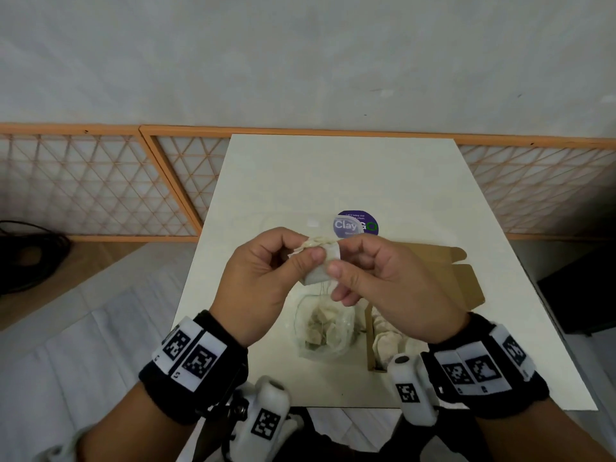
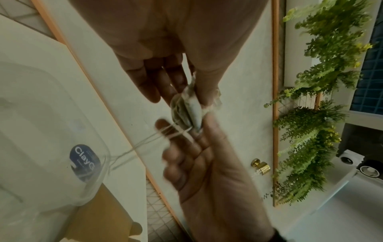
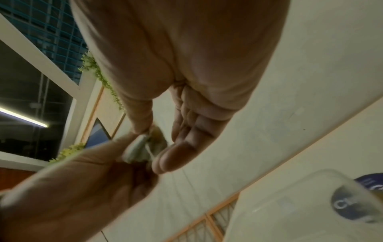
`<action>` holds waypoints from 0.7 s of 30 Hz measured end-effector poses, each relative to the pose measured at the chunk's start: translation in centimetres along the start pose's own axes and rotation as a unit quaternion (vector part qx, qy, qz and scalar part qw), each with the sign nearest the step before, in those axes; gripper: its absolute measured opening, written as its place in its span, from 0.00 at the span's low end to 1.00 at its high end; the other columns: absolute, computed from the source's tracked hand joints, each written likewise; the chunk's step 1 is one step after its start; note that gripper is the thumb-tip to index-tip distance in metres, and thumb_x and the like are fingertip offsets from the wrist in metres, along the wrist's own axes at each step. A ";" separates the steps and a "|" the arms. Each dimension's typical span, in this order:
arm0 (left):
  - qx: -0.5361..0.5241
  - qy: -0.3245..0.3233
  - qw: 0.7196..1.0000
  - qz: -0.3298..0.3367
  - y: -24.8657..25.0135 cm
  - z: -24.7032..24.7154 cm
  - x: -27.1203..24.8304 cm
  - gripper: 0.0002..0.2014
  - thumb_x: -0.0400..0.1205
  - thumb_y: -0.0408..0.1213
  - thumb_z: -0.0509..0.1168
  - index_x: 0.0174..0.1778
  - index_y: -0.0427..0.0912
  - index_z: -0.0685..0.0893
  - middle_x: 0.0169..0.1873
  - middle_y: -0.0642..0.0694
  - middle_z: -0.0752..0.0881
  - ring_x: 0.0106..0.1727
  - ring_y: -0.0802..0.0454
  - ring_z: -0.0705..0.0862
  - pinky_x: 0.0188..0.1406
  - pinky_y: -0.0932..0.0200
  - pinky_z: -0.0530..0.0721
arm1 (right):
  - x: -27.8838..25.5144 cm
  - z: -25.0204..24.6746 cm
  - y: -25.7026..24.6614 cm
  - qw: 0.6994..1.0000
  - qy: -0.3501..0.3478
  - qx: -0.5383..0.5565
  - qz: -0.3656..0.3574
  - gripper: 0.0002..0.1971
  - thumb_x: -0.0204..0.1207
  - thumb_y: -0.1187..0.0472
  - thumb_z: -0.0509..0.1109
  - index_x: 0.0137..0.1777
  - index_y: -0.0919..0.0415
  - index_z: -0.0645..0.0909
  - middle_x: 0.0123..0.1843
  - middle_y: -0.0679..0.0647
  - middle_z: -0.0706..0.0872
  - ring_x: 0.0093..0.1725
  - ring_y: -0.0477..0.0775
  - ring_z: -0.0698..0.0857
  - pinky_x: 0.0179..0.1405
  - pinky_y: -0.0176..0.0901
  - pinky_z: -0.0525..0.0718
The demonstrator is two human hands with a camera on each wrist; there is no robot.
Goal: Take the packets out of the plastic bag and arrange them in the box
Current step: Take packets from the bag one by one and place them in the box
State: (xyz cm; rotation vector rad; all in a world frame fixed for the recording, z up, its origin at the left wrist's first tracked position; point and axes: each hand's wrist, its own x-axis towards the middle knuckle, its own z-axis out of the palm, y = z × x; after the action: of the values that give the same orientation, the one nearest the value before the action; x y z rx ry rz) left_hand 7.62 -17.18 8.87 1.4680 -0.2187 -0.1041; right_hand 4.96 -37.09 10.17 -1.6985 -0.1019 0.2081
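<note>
With some packets already lying in the box and more left in the plastic bag, we judged ourselves midway, our left hand and right hand both pinching one packet above the table.

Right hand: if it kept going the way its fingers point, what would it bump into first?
Probably the left hand. The right hand points leftward at it, and both already pinch the same packet, so the left fingers lie almost directly ahead, though depth is hard to judge.
</note>
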 end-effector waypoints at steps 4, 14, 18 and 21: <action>0.006 0.030 0.999 0.014 0.1 -1.6 -0.2 0.06 0.79 0.40 0.79 0.43 0.43 0.90 0.41 0.35 0.90 0.44 0.41 0.84 0.47 0.49 0.84 | 1.4 -0.7 3.9 0.990 0.018 -0.138 0.023 0.07 0.87 0.54 0.71 0.52 0.52 0.89 0.44 0.42 0.93 0.33 0.39 0.85 0.37 0.35 0.80; -0.011 0.053 0.999 -0.004 -0.6 -3.6 -2.8 0.05 0.77 0.36 0.75 0.43 0.38 0.90 0.39 0.39 0.89 0.42 0.49 0.85 0.42 0.64 0.85 | 4.0 3.2 13.0 0.774 -0.182 -0.602 0.072 0.22 0.86 0.65 0.60 0.71 0.40 0.81 0.63 0.56 0.73 0.58 0.63 0.83 0.54 0.48 0.79; -0.015 0.053 0.998 -0.008 -0.9 -3.6 -3.1 0.07 0.77 0.34 0.74 0.45 0.33 0.88 0.40 0.34 0.88 0.42 0.46 0.84 0.42 0.63 0.85 | 4.2 3.9 14.2 0.751 -0.188 -0.631 0.056 0.17 0.86 0.62 0.63 0.68 0.43 0.83 0.61 0.56 0.73 0.55 0.63 0.83 0.47 0.49 0.77; -0.014 0.049 0.999 -0.009 -1.2 -3.4 -3.0 0.07 0.77 0.35 0.75 0.45 0.34 0.89 0.40 0.33 0.87 0.42 0.44 0.84 0.42 0.62 0.85 | 4.3 3.9 14.9 0.746 -0.181 -0.638 0.053 0.14 0.87 0.60 0.61 0.65 0.46 0.84 0.61 0.56 0.74 0.54 0.62 0.84 0.43 0.48 0.73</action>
State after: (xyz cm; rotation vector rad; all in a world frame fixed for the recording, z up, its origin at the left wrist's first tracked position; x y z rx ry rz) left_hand 5.48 -13.38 7.18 1.4431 -0.1233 -0.0503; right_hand 7.57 -34.53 -5.43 -3.0295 -0.5372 0.6603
